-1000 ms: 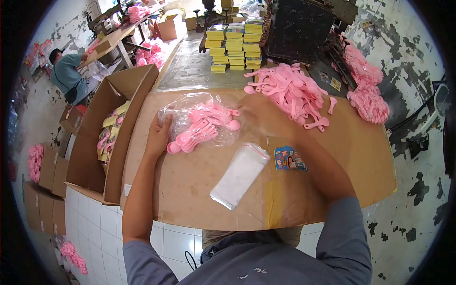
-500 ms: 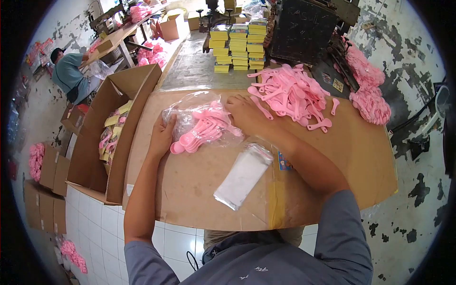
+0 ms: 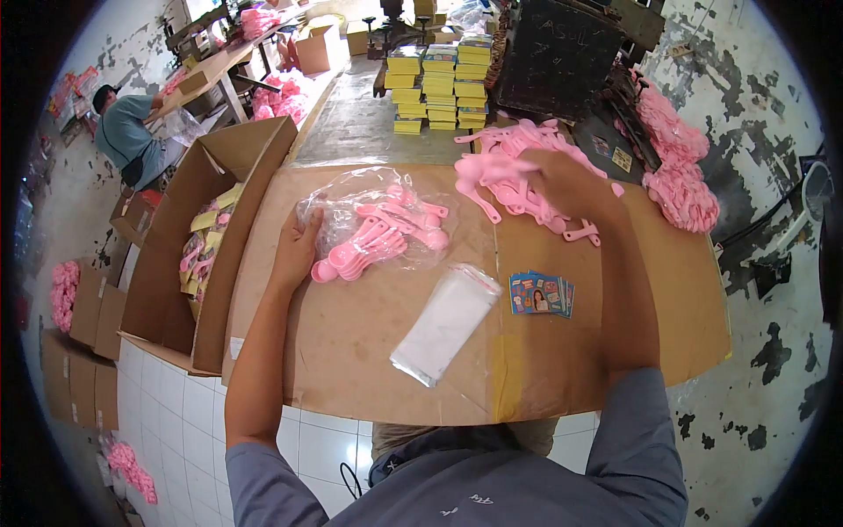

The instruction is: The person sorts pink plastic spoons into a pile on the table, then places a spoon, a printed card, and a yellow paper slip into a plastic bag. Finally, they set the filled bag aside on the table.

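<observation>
My left hand (image 3: 303,235) is closed on the left edge of a clear plastic bag (image 3: 338,195) lying on the cardboard. Several pink plastic spoons (image 3: 373,239) are inside it, some spread toward its right side. At the back right, my right hand (image 3: 566,183) is over a heap of pink spoons (image 3: 518,198). A motion-blurred pink spoon (image 3: 487,167) sticks out leftward from its fingers. Between my arms lies a stack of flat clear plastic sleeves (image 3: 446,325). Beside that is a small fan of colourful printed cards (image 3: 540,294).
An open carton (image 3: 224,290) at the left holds yellow cards and pink pieces. Stacks of yellow-edged cards (image 3: 439,88) stand behind, next to a black metal box (image 3: 558,57). Pink bundles (image 3: 680,167) lie at the right. A person (image 3: 132,132) sits at the far left.
My right hand has moved from the bag rightward to the spoon heap, where a spoon is now in its fingers. The printed cards are uncovered. My left hand stays at the bag.
</observation>
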### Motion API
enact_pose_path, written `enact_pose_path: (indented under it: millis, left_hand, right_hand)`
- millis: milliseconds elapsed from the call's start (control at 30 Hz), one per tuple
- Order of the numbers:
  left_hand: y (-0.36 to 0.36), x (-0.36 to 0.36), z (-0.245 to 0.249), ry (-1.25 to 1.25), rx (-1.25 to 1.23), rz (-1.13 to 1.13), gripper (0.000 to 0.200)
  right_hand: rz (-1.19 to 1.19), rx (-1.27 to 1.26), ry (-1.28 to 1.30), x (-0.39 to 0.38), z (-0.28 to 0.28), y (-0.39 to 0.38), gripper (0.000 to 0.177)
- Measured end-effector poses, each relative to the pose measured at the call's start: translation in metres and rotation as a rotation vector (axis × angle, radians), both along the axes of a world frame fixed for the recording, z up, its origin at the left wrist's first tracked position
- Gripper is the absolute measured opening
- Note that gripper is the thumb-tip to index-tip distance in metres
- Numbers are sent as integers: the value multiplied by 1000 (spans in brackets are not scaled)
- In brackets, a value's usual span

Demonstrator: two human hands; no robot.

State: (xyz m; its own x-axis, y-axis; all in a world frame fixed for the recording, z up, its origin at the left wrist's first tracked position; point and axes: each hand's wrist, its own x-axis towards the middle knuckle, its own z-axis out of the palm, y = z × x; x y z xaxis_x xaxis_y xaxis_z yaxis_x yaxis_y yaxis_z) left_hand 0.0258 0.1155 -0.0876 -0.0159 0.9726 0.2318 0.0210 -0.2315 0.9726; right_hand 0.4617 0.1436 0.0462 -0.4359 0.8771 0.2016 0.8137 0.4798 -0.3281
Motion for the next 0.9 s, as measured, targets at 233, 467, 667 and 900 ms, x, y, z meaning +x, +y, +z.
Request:
enact_pose_path:
  millis: [233,467,667,900]
  left_hand:
    - [0,1,1,41,9,16,43]
    - [4,-2,-7,-4,3,-6,43]
    - [-3,2,4,33,-6,3,43]
    - [-7,5,9,71,4,18,42]
  right_hand:
    - [-152,624,89,-15,-47,31,24]
    - [265,248,7,-110,-108,9,27]
    - [149,-9,-179,-126,-92,12,38]
    - [89,64,-294,-126,-93,-2,34]
